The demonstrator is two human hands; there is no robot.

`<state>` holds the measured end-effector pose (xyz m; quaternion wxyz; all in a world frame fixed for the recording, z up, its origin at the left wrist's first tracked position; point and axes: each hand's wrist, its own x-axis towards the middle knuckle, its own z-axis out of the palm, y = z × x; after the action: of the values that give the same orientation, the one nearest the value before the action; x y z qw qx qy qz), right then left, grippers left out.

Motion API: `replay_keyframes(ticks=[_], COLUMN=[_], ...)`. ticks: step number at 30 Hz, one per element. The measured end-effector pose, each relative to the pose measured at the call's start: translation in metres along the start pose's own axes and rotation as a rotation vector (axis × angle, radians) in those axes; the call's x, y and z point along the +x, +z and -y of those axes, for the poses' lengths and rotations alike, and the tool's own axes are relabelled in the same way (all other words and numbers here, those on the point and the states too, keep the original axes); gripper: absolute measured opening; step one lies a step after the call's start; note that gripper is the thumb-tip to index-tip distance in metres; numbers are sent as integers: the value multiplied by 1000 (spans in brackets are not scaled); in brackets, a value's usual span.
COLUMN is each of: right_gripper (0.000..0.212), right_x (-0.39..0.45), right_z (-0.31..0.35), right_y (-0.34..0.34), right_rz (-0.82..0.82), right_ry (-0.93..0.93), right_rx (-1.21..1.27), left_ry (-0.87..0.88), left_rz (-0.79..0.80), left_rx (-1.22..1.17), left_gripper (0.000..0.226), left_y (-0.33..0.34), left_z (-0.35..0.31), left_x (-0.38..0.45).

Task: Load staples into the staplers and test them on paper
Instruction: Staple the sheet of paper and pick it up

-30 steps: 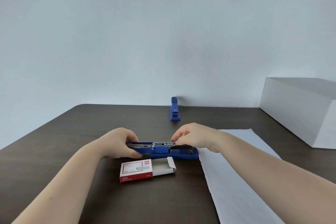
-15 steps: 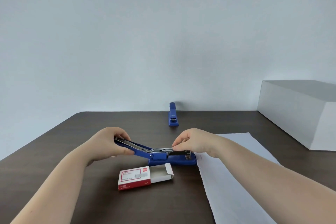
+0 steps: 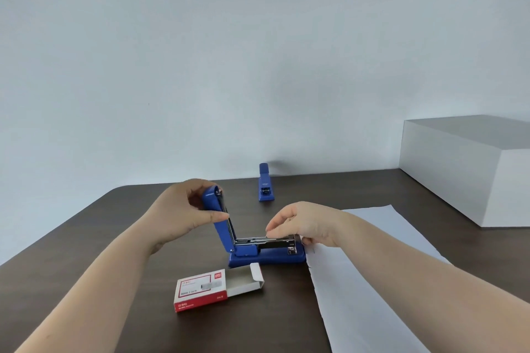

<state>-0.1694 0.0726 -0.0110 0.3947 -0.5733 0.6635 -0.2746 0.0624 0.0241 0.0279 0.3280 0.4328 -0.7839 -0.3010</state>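
A blue stapler lies on the dark table, its base flat and its top arm swung up almost upright. My left hand grips that raised arm near its tip. My right hand rests its fingertips on the metal staple channel near the front end. A red and white staple box lies in front of the stapler, its tray slid partly out to the right. A white sheet of paper lies right of the stapler. A second blue stapler stands closed at the table's far edge.
A large white box sits at the back right of the dark table. A pale wall rises behind the table.
My left hand has swung the stapler's top arm from flat on the left up to nearly vertical. My right hand has stayed on the staple channel.
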Motion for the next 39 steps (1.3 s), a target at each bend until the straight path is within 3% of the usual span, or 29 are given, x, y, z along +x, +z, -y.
replay_keyframes(ticks=[3,8,11,15,17,21,25,32,39], right_gripper=[21,9,13,20,31,58,57,31,27], right_x=[0,2,8,16,20,28,32,28,11], right_z=[-3,-8,-21,-47,-59,-72,-74,-68,-55], right_y=[-2,-14,-21,-31,-37,-42,-40,-39,-50], right_rz=[-115,-376,-498,-619,-609,-437,-427,-423,-314], right_ry=[-52,-110,-112,-102,-69,86,71,-40,-127], right_rx=[60,72,25,-264,-451,-709,-789,-689,-446], left_ry=[59,176,164,174,167,129,147,149,153], left_rz=[44,336,323,302,294,256,239,234,210], left_rx=[80,364,359,353,316,132,63,51,98], left_gripper=[36,31,31,32,31,26,20,25,31], left_y=[20,67,81,84,84,89,91,92,94], left_z=[-18,-39,-38,-32,-26,-15,-9,-6,-5], left_x=[5,12,16,17,16,12,11,11,10])
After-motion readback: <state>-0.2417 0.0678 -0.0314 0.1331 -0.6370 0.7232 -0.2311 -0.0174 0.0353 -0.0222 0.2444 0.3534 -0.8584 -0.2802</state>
